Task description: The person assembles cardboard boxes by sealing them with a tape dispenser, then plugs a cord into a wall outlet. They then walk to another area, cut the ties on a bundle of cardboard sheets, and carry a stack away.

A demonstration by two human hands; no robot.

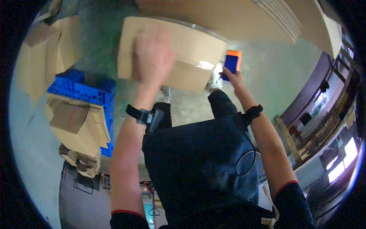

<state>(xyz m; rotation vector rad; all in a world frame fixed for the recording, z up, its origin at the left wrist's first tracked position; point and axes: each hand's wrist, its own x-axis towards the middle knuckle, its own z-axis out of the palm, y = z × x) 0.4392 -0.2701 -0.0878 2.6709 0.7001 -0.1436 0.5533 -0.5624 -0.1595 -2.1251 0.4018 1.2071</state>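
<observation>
clamped in the grip of the right hand (pixel 234 78), a flat blue-and-orange thing (pixel 231 63), just beside the right end of a cardboard box (pixel 187 42) on the green floor (pixel 272 70), near the right shoe (pixel 215 81). over the box's left part, the left hand (pixel 155 51), blurred; cannot tell if apart or together in its grip, or if touching. to the left, a blue plastic crate (pixel 78 90) with cardboard pieces (pixel 82 133).

left fingers (pixel 152 38) over cardboard box (pixel 198 47), right fingers (pixel 227 72) on blue object (pixel 231 62)
</observation>
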